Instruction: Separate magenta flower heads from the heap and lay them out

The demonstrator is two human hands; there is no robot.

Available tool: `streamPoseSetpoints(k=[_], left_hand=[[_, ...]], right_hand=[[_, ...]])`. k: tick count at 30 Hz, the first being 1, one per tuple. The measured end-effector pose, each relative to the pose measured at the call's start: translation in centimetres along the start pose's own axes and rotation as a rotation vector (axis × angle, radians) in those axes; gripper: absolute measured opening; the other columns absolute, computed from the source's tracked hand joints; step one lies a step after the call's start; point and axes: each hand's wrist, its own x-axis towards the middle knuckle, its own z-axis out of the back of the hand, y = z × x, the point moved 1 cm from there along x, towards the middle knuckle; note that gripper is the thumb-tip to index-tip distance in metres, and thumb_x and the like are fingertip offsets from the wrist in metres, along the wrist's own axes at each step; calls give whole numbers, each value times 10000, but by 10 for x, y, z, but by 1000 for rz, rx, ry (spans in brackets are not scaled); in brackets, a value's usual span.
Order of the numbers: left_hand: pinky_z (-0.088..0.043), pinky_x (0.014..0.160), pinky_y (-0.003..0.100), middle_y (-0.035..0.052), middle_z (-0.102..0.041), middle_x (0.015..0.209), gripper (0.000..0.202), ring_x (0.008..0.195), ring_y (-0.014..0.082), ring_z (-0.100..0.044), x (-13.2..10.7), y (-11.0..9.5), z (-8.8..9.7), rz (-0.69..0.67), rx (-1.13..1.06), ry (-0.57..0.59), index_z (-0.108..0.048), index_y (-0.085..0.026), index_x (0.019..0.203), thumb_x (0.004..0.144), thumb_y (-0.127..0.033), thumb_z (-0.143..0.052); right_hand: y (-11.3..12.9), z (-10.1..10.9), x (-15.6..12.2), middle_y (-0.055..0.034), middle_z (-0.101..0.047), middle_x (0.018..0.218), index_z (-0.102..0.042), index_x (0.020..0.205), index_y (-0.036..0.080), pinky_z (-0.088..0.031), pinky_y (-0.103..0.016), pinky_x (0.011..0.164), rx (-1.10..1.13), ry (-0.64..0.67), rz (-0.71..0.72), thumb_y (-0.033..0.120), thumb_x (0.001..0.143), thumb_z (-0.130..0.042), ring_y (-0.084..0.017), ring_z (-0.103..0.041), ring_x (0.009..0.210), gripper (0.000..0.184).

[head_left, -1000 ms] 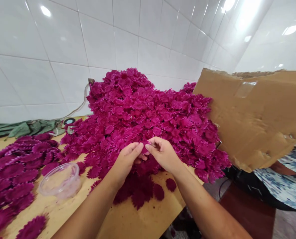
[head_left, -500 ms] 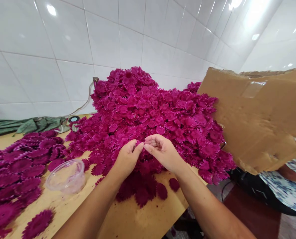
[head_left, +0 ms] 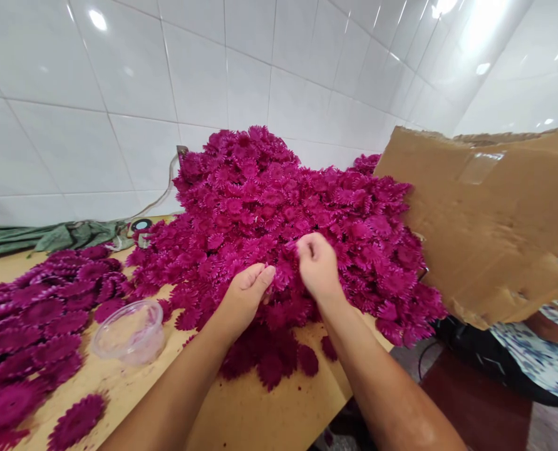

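Observation:
A big heap of magenta ruffled flower heads [head_left: 260, 207] rises in front of me. Above its near edge is my left hand [head_left: 248, 291], thumb and fingers pinched together. A bit of pink shows at its fingertips, too small to make out fully. My right hand [head_left: 319, 266] is to the right and slightly higher, its fingers curled shut against the front of the heap. Whatever the right fingers hold is hidden and slightly blurred. Darker magenta flower heads [head_left: 272, 357] lie on the tabletop [head_left: 260, 419] below my hands.
At the left sits a clear plastic tub [head_left: 131, 335] beside a spread of flat magenta flowers [head_left: 39, 319]. A green cloth [head_left: 62, 237] runs along the wall. A large cardboard piece [head_left: 476, 225] stands at right, with part of another person [head_left: 542, 351] behind it.
My right hand has moved away from my left, right and a little up, and its fingers have curled closed. The left hand stays almost in place, still pinching.

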Motion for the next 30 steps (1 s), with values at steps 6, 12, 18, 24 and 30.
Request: streamPoseSetpoints(k=[6,12,18,24,30], left_hand=[[-334,566,229,-33,-493,562,266,552,102,-429,2,0,1,11,-78,-11,-475,-180,596,697,-417,-539],[-309,557,225,-47,-465,583,216,554,92,-378,6,5,0,53,-11,-16,-558,-160,694,635,-365,-589],[-281,520,223,-60,-385,504,288,523,85,-325,9,6,7,43,77,-49,-465,-172,520,587,-412,-610],[-238,462,214,-69,-359,453,445,467,69,-288,10,7,4,94,71,-29,-415,-184,480,525,-575,-623],[-176,438,217,-79,-302,432,554,437,57,-238,8,6,4,142,38,-39,-349,-194,460,494,-698,-575]], right_hand=[[-23,21,12,-39,-528,773,-512,787,191,-411,-327,696,-120,-40,3,193,656,-503,-164,-490,691,132],[9,11,-20,-73,-572,850,-568,815,170,-455,-316,724,-1,245,38,287,742,-506,-164,-545,779,151],[23,5,-35,-22,-541,782,-547,778,189,-459,-266,660,30,371,79,229,714,-577,-124,-530,710,81],[15,-2,-35,-4,-512,759,-515,779,193,-451,-253,633,87,427,-1,211,694,-585,-111,-511,687,111],[13,-6,-31,31,-539,651,-520,703,183,-427,-251,608,287,668,-168,255,641,-624,-94,-492,600,142]])
